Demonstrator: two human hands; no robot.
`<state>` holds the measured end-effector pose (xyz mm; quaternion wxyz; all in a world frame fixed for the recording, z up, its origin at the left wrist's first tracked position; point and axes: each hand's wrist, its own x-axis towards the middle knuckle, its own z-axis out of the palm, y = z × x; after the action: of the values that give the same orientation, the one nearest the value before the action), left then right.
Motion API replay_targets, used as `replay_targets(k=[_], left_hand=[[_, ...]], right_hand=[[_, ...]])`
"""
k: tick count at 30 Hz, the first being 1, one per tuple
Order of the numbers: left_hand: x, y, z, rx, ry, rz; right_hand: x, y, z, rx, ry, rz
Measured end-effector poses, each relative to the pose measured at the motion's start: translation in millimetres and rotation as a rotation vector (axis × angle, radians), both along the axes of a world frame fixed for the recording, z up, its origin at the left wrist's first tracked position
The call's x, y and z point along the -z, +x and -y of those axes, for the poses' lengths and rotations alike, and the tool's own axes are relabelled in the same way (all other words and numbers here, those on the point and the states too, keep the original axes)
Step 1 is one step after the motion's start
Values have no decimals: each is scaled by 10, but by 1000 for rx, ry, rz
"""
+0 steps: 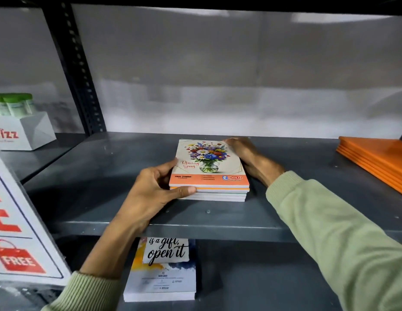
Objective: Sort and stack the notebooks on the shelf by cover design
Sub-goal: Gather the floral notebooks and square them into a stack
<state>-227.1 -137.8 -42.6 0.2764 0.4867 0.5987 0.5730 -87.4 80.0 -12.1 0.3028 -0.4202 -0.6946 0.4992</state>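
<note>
From the head camera, a small stack of floral notebooks (pixel 210 173) lies flat near the middle of the grey metal shelf (pixel 101 176), its top cover showing a vase of flowers above an orange band. The left hand (pixel 155 189) holds the stack's near-left corner in a closed grip, thumb laid along the front edge and fingers against the left side. The right hand (pixel 247 156) lies flat against the stack's right edge, fingertips reaching its far corner at about 1 o'clock, its grip open and pressed to the side rather than wrapped around it. At 3 o'clock, well apart, sits a pile of orange notebooks (pixel 377 160). At 9 o'clock a white box (pixel 29 133) carries green-capped tubes (pixel 14 104). On the lower shelf, at 6 o'clock, rests a lettered notebook stack (pixel 164 270).
</note>
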Motion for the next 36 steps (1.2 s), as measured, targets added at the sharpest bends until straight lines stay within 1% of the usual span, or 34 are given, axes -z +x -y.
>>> replay_targets(k=[6,10,11,13,15,17,19,21,25,32,34,35,36], left_hand=[[4,16,-6,-70,-12,9],[0,43,14,-91,-10,6],[-1,42,18,-97,-4,12],[-14,40,23,-104,-2,3],[-27,56,26,-113,-3,-40],[-38,92,31,-152,-8,-163],[-45,128,38,-197,-17,-277],[-39,127,29,-216,-19,-280],[-17,100,-11,-235,-16,-186],[-1,135,-22,-294,5,-150],[-11,129,-16,-279,5,-145],[-20,127,-5,-259,6,-129],[-27,122,7,-227,11,-91]], right_hand=[[68,-47,-133,5,50,52],[117,-96,-198,22,150,39],[124,-104,-210,22,176,49],[135,-111,-223,-10,232,133],[145,-101,-219,-17,264,162],[138,-96,-204,-13,260,137],[128,-92,-181,-9,268,160],[126,-101,-169,9,270,168],[129,-90,-161,19,268,159],[102,-47,-51,35,196,34],[74,-42,4,43,148,17],[62,-32,28,53,95,-20],[38,-8,76,54,-4,-86]])
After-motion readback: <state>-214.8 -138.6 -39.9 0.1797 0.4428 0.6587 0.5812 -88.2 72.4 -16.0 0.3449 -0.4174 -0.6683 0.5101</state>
